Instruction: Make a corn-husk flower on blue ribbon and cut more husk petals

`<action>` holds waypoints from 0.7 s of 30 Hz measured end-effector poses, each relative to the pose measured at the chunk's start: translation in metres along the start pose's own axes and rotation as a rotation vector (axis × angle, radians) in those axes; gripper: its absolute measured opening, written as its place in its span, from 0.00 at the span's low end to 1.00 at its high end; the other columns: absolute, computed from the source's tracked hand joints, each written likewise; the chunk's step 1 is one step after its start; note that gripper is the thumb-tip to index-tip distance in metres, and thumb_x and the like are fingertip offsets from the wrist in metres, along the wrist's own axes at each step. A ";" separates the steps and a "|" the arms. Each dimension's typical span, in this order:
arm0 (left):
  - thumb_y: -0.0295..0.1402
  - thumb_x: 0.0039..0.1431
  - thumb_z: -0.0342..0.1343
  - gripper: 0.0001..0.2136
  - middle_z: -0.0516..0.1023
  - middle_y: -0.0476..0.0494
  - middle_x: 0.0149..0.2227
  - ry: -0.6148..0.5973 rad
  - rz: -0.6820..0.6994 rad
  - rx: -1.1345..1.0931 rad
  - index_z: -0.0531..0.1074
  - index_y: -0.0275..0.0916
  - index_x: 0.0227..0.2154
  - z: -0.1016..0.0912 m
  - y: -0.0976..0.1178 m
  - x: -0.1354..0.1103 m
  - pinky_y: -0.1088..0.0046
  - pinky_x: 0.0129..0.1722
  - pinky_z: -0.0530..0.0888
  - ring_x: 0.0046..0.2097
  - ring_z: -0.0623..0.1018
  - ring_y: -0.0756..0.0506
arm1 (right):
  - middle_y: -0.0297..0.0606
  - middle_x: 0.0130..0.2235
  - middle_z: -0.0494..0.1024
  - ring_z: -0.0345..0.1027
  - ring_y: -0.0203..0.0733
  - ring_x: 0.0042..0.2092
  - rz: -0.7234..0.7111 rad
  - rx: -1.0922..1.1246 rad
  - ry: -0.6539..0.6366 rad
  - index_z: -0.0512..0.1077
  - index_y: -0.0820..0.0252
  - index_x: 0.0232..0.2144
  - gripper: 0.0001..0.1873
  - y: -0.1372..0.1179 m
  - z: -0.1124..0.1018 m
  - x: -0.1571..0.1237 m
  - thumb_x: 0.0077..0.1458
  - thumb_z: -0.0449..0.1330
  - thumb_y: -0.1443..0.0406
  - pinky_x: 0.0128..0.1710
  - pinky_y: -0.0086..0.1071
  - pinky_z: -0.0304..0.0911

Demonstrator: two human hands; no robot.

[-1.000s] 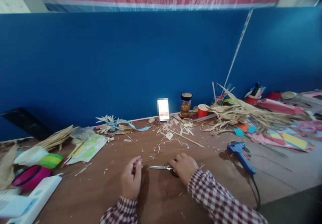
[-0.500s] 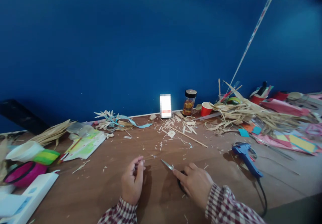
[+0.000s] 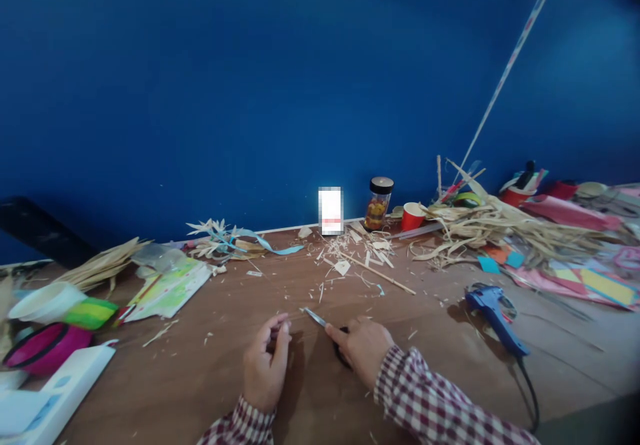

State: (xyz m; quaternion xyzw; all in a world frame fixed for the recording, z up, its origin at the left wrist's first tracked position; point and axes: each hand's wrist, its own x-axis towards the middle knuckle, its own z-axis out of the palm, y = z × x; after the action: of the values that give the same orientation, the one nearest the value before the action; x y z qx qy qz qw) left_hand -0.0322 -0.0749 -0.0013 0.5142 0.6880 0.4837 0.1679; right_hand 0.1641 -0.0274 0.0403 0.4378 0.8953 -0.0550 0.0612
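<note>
Got scissors (image 3: 316, 317) on the brown tabletop (image 3: 195, 385) between both hands, slanting from under the right hand (image 3: 367, 348) away and leftward, ending just beside the left hand (image 3: 265, 365) without touching it. Nearest the right hand for sure, with fingers draped over the handles, can't tell if gripping or just resting. Left with loosely half-curled, open fingers, holding nothing visible.

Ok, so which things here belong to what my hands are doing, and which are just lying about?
Seemingly in use:
Scissors, held in your right hand
Your left hand is half curled nearby; I can't tell whether it holds anything.

Apparently just lying about, untouched:
Blue glue gun
Lidded jar
Red cup
Light-blue ribbon
</note>
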 end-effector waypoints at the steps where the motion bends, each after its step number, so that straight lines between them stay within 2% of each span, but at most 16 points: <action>1: 0.39 0.53 0.49 0.14 0.77 0.41 0.32 -0.002 -0.005 -0.006 0.69 0.36 0.39 0.000 -0.001 0.000 0.70 0.32 0.74 0.31 0.77 0.46 | 0.42 0.33 0.75 0.68 0.46 0.36 -0.012 0.008 -0.010 0.61 0.44 0.51 0.21 0.001 -0.002 -0.001 0.55 0.49 0.64 0.28 0.30 0.56; 5: 0.39 0.53 0.49 0.15 0.77 0.41 0.34 -0.018 -0.013 -0.017 0.69 0.36 0.40 0.001 -0.004 0.001 0.70 0.33 0.74 0.32 0.77 0.46 | 0.40 0.35 0.75 0.68 0.45 0.36 -0.140 0.081 -0.084 0.62 0.44 0.51 0.22 0.013 -0.011 -0.016 0.52 0.51 0.60 0.30 0.31 0.57; 7: 0.39 0.53 0.50 0.14 0.77 0.41 0.33 -0.024 -0.004 -0.005 0.70 0.37 0.39 0.002 -0.004 0.002 0.70 0.33 0.74 0.31 0.77 0.46 | 0.39 0.35 0.74 0.68 0.45 0.36 -0.149 0.103 -0.090 0.62 0.42 0.50 0.22 0.021 -0.014 -0.024 0.51 0.52 0.59 0.29 0.31 0.57; 12: 0.40 0.52 0.50 0.14 0.78 0.43 0.32 -0.029 -0.006 0.013 0.70 0.38 0.39 0.002 -0.003 0.002 0.70 0.32 0.74 0.31 0.77 0.45 | 0.39 0.35 0.75 0.69 0.45 0.34 0.121 0.086 -0.035 0.61 0.43 0.51 0.22 0.038 -0.005 -0.045 0.52 0.51 0.63 0.27 0.30 0.55; 14: 0.40 0.53 0.50 0.15 0.78 0.42 0.32 -0.025 -0.015 0.003 0.70 0.38 0.39 0.002 -0.003 0.001 0.70 0.32 0.74 0.31 0.77 0.45 | 0.39 0.35 0.74 0.70 0.45 0.33 0.171 0.090 -0.026 0.59 0.43 0.51 0.23 0.037 0.002 -0.056 0.52 0.50 0.64 0.26 0.30 0.55; 19: 0.41 0.52 0.50 0.15 0.77 0.42 0.33 -0.034 -0.023 -0.018 0.69 0.38 0.40 0.003 -0.002 0.000 0.70 0.34 0.74 0.31 0.77 0.46 | 0.37 0.36 0.74 0.69 0.45 0.33 -0.049 0.124 -0.050 0.57 0.42 0.52 0.25 0.019 0.010 -0.070 0.51 0.51 0.61 0.26 0.29 0.55; 21: 0.41 0.52 0.50 0.15 0.78 0.42 0.33 -0.032 -0.029 -0.019 0.69 0.38 0.40 0.002 -0.002 0.000 0.71 0.34 0.74 0.31 0.78 0.46 | 0.38 0.35 0.75 0.70 0.44 0.32 -0.039 0.082 -0.042 0.56 0.43 0.53 0.25 0.017 0.010 -0.064 0.51 0.50 0.61 0.25 0.29 0.55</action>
State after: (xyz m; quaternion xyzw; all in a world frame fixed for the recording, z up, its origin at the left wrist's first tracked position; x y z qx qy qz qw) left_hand -0.0315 -0.0740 -0.0044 0.5102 0.6881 0.4795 0.1905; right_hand 0.2172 -0.0687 0.0403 0.4212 0.8992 -0.1018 0.0607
